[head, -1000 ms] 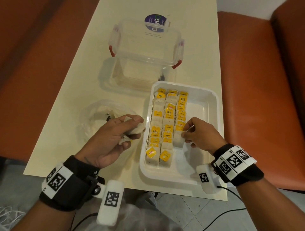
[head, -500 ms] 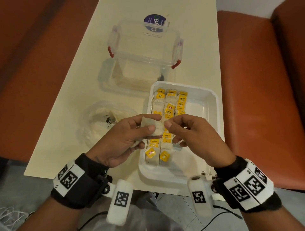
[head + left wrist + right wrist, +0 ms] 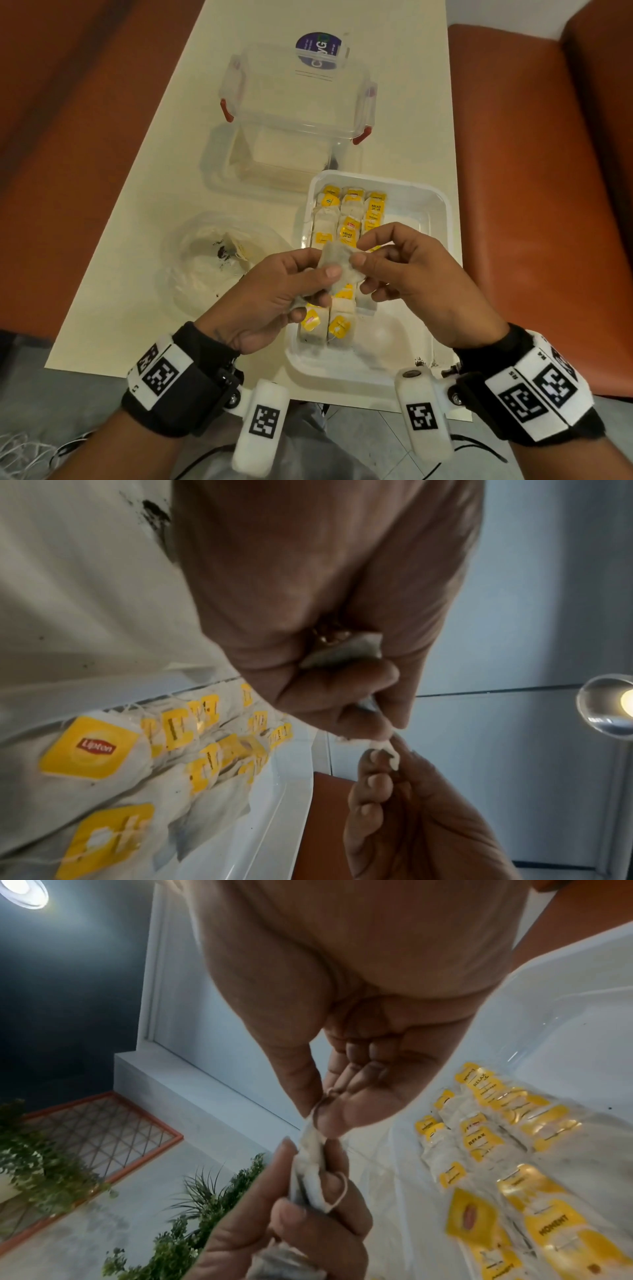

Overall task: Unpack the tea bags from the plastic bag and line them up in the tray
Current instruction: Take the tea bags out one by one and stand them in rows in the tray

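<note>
Table [image 3: 113, 192]: cream, between orange seats.
Left hand [image 3: 274, 294]: fingers clamped on tea bag [image 3: 337, 262], above tray [image 3: 438, 219].
Right hand [image 3: 411, 274]: pinches its edge.
Plastic bag [image 3: 205, 260]: left of tray.

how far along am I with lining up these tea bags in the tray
Done: three rows of tea bags fill much of the white tray. In hand: the left hand and right hand pinch one tea bag. Left: placing it; the plastic bag seems to hold more.
</note>
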